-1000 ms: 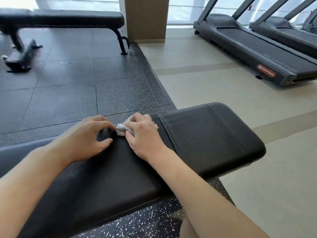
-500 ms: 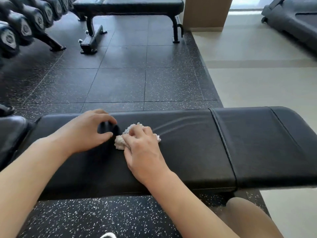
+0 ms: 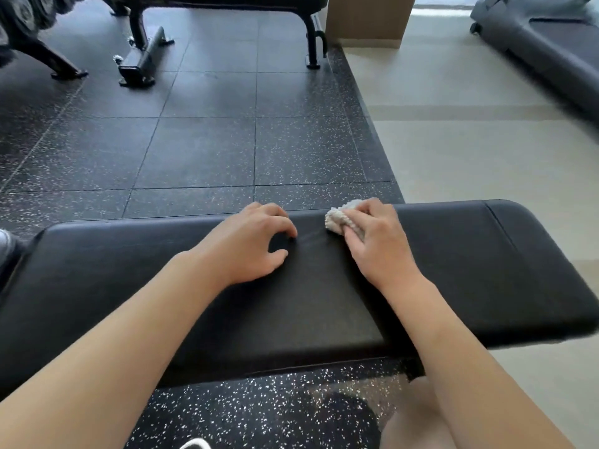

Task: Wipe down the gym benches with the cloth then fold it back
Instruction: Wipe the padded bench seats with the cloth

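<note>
Black speckled rubber floor tiles [image 3: 201, 150] meet pale flooring [image 3: 470, 150]; a treadmill [image 3: 538, 43] stands far right beside a tan pillar [image 3: 366, 17].

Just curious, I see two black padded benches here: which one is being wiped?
The near black padded bench, where the right hand presses a crumpled white cloth. The far bench stands untouched across the floor.

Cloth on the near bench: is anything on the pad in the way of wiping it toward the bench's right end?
Nothing visible. The right hand holds the bunched cloth near the far edge of the bench, and the pad to its right looks bare. The left hand rests on the pad on the other side.
</note>
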Motion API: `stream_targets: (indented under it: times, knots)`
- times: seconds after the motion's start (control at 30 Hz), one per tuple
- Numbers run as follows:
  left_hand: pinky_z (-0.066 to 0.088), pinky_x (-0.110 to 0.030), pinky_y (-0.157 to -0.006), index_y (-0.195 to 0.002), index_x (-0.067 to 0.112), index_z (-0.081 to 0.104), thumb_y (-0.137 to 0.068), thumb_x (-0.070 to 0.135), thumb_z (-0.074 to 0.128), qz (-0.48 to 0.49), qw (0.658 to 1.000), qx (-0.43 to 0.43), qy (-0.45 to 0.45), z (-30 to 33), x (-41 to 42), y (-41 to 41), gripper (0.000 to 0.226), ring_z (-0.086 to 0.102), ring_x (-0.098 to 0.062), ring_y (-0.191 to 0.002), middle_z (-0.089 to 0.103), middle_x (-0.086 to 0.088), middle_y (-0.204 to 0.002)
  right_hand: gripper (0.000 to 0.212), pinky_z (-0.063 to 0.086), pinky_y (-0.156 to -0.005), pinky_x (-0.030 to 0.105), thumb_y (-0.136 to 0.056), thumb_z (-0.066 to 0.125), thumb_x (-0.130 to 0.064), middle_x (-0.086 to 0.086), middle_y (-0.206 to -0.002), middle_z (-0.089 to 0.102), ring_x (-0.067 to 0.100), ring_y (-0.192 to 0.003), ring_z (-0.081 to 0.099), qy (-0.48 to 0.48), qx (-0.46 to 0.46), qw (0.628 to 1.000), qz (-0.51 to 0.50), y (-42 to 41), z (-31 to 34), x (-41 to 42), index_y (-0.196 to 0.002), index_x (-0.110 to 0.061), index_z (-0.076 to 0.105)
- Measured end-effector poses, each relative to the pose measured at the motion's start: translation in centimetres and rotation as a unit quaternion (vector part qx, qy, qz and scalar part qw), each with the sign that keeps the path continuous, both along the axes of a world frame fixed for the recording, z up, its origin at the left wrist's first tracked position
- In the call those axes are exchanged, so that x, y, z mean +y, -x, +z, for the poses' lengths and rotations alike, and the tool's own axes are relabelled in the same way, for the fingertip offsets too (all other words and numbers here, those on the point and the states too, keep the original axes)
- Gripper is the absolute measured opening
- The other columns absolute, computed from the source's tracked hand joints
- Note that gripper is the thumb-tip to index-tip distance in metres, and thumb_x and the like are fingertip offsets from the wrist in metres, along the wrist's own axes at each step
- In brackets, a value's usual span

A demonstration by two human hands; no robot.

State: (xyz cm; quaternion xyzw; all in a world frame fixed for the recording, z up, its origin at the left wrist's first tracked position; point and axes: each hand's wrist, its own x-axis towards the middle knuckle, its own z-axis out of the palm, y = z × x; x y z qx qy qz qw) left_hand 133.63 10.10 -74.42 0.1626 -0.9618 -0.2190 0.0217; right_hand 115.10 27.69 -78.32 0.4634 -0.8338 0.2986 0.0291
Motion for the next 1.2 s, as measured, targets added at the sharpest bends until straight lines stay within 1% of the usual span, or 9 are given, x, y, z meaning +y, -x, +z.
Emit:
stream_targets:
  times: [0.1,0.27,0.4,0.57,0.7,0.83,1.0,1.1,1.2]
  knots:
    - [0.049,-0.046,-0.102,-0.118,0.037,0.068,-0.091,0.035,0.066,-0.008,1.000,0.014,0.008,0.1,-0.2,2.3,0.027,0.050,-0.016,-0.120,0.058,0.015,-0.130,0.027,0.047,-0.097,0.043,-0.095,0.066,-0.016,-0.001,-0.112,0.060,0.026,-0.104,0.052,-0.013,0.003,1.000,-0.012,1.0,0.8,-0.7,-0.120,-0.019,0.073]
    - [0.050,-0.044,-0.098,-0.119,0.030,0.070,-0.091,0.032,0.066,0.002,1.000,0.029,0.006,2.5,0.1,3.9,0.028,0.051,-0.020,-0.118,0.060,0.010,-0.130,0.029,0.045,-0.095,0.029,-0.093,0.068,-0.013,-0.005,-0.110,0.059,0.019,-0.102,0.052,-0.006,-0.019,0.999,-0.034,0.6,4.7,-0.3,-0.120,-0.022,0.071]
    - [0.049,-0.044,-0.098,-0.119,0.032,0.069,-0.094,0.034,0.064,-0.018,1.000,0.012,-0.002,7.7,-0.3,3.8,0.026,0.051,-0.020,-0.118,0.059,0.011,-0.129,0.028,0.047,-0.097,0.034,-0.093,0.068,-0.012,-0.003,-0.113,0.060,0.020,-0.106,0.054,-0.005,-0.036,0.999,-0.041,0.4,10.7,-0.2,-0.120,-0.018,0.070]
    - [0.052,-0.048,-0.096,-0.115,0.028,0.072,-0.092,0.030,0.069,-0.001,0.999,0.040,-0.014,17.4,-1.8,2.4,0.023,0.055,-0.020,-0.115,0.062,0.011,-0.123,0.032,0.048,-0.100,0.034,-0.092,0.071,-0.009,-0.001,-0.118,0.061,0.019,-0.110,0.054,-0.009,-0.036,0.999,-0.035,-0.9,21.2,-0.2,-0.123,-0.015,0.069]
    - [0.052,-0.043,-0.097,-0.115,0.027,0.073,-0.093,0.029,0.071,0.008,0.998,0.058,-0.035,27.1,-2.4,1.4,0.022,0.056,-0.018,-0.114,0.063,0.012,-0.121,0.030,0.048,-0.099,0.036,-0.089,0.072,-0.009,0.000,-0.119,0.061,0.021,-0.110,0.054,0.006,-0.026,1.000,-0.010,-1.6,31.2,-1.2,-0.118,-0.012,0.066]
    - [0.051,-0.044,-0.098,-0.113,0.026,0.073,-0.093,0.030,0.071,0.024,0.996,0.068,-0.045,37.1,-3.6,0.3,0.021,0.056,-0.018,-0.116,0.063,0.012,-0.120,0.027,0.048,-0.098,0.037,-0.088,0.073,-0.012,0.004,-0.117,0.064,0.024,-0.108,0.056,0.024,-0.001,1.000,0.019,-2.3,41.1,-2.9,-0.114,-0.009,0.068]
    - [0.051,-0.043,-0.100,-0.111,0.024,0.074,-0.092,0.027,0.074,0.047,0.994,0.091,-0.045,48.8,-5.6,-1.7,0.020,0.056,-0.018,-0.115,0.064,0.012,-0.118,0.028,0.049,-0.098,0.041,-0.088,0.075,-0.016,0.003,-0.120,0.064,0.024,-0.110,0.056,0.036,0.022,0.998,0.039,-3.2,52.4,-5.6,-0.115,-0.009,0.068]
    - [0.050,-0.042,-0.100,-0.110,0.023,0.075,-0.092,0.025,0.075,0.062,0.992,0.107,-0.040,54.6,-6.7,-3.1,0.019,0.056,-0.017,-0.115,0.064,0.011,-0.117,0.028,0.049,-0.097,0.041,-0.088,0.075,-0.015,0.004,-0.119,0.064,0.023,-0.108,0.056,0.050,0.039,0.997,0.048,-3.9,58.4,-7.1,-0.114,-0.008,0.068]
    - [0.048,-0.039,-0.102,-0.112,0.023,0.074,-0.093,0.028,0.075,0.082,0.989,0.118,-0.033,59.2,-7.7,-4.5,0.020,0.054,-0.016,-0.118,0.064,0.010,-0.119,0.028,0.048,-0.097,0.040,-0.088,0.076,-0.015,0.004,-0.118,0.064,0.023,-0.108,0.055,0.062,0.045,0.996,0.046,-4.5,63.3,-8.2,-0.113,-0.008,0.068]
